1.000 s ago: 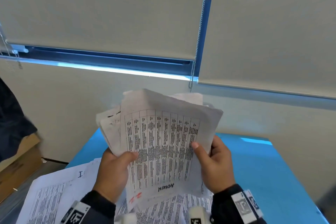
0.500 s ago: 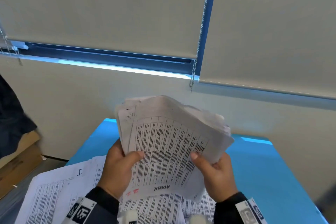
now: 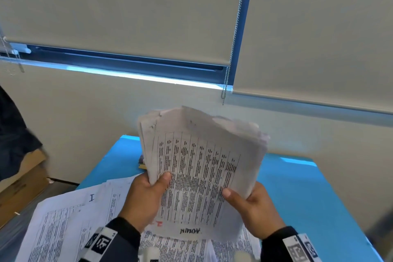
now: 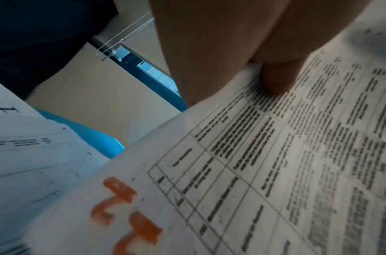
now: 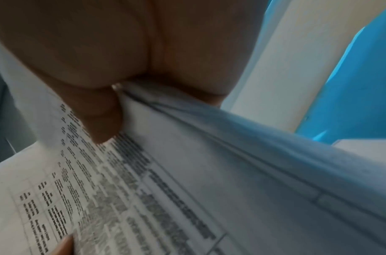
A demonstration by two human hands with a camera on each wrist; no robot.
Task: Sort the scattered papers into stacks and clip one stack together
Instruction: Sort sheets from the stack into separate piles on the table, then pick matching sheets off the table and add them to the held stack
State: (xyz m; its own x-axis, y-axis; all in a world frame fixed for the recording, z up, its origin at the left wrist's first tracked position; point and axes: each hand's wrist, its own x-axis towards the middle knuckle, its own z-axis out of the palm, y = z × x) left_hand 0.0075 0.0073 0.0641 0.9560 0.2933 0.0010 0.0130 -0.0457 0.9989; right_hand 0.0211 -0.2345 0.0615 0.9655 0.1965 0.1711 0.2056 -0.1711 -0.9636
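Papers (image 3: 200, 168): bundle raised above table (image 3: 302, 198).
Left hand (image 3: 144, 198): thumb clamps left edge.
Right hand (image 3: 253, 204): thumb clamps right edge.
Left wrist only: orange marks (image 4: 126, 215).

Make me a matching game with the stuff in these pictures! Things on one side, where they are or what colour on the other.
Things:
1. held paper stack
2. table
3. loose papers
4. cardboard box

Descriptions:
A. bright blue
B. on the floor, left of the table
C. gripped by the left hand and right hand
D. lying spread on the table

Pairs: 1-C, 2-A, 3-D, 4-B
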